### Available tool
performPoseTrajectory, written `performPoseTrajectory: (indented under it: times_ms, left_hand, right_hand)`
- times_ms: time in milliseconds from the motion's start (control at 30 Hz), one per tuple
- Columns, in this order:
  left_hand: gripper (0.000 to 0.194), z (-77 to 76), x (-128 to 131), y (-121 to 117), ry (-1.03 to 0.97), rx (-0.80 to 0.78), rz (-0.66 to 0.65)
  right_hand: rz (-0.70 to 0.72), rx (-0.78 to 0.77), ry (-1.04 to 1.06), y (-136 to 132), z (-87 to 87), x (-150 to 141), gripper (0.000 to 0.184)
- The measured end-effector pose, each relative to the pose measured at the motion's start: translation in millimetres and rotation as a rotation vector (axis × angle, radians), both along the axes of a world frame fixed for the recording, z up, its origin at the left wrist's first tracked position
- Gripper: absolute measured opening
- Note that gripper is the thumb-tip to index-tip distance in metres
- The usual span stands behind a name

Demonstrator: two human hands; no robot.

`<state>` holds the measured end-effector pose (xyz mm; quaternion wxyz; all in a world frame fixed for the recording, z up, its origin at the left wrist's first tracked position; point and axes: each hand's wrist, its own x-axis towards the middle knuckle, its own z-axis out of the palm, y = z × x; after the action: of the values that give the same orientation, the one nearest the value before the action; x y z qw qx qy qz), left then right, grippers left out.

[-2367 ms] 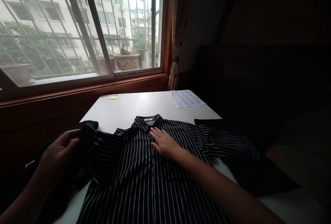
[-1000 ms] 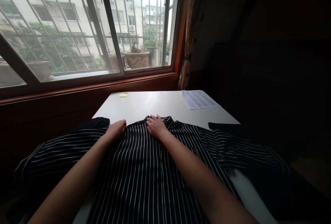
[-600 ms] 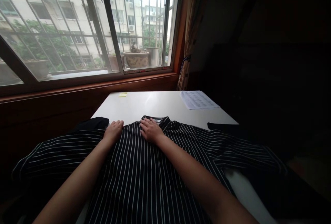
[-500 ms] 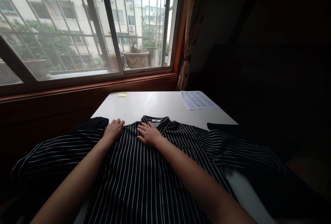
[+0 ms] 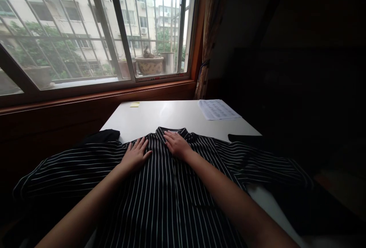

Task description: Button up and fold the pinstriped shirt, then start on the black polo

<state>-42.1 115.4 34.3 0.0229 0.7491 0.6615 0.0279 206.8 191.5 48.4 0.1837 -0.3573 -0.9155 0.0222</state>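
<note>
A black shirt with thin white stripes (image 5: 162, 194) lies spread over the white table (image 5: 160, 116), its collar toward the window and its sleeves out to both sides. My left hand (image 5: 136, 155) rests on the shirt's left shoulder area with the fingers spread and flat. On the collar, at the neck opening, lies my right hand (image 5: 176, 144), fingers stretched out over the cloth and partly covering the label. The shirt's lower end runs out of view at the bottom.
Printed sheets (image 5: 219, 109) lie at the table's far right corner, and yellow sticky notes (image 5: 134, 104) at the far left. Dark cloth (image 5: 104, 135) shows beyond the left sleeve. A barred window (image 5: 94, 30) and a tied curtain (image 5: 203, 72) stand behind the table.
My left hand has moved right and nearer, from the shoulder's edge onto the shirt, its fingers now spread. My right hand has slid right and slightly away onto the collar.
</note>
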Motion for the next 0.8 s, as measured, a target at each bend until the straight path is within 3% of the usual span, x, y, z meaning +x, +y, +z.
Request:
performPoseTrajectory:
  times_ms: [167,300,400,500,633,800]
  left_hand:
    - [0.074,8.5,-11,5,-0.045,-0.034,0.079]
    - [0.062,24.7,19,14,-0.106,0.070,0.047]
    - [0.048,38.5,62,34,-0.194,0.127,-0.060]
    - [0.046,46.0,109,65,-0.297,0.115,-0.110]
    - [0.059,43.5,159,110,-0.423,0.005,-0.041]
    - [0.036,34.7,185,153,-0.565,-0.140,0.069]
  right_hand:
    - [-0.223,0.015,0.043,-6,-1.2,75,0.050]
    - [-0.323,-0.002,0.019,-15,-13.4,112,0.052]
    - [-0.351,-0.001,0.013,-22,-19.6,117,0.053]
    - [-0.359,0.001,0.017,-25,-20.5,115,0.051]
    - [-0.358,-0.005,0.009,-27,-18.4,114,0.049]
    - [-0.352,-0.021,-0.016,-29,-18.1,115,0.048]
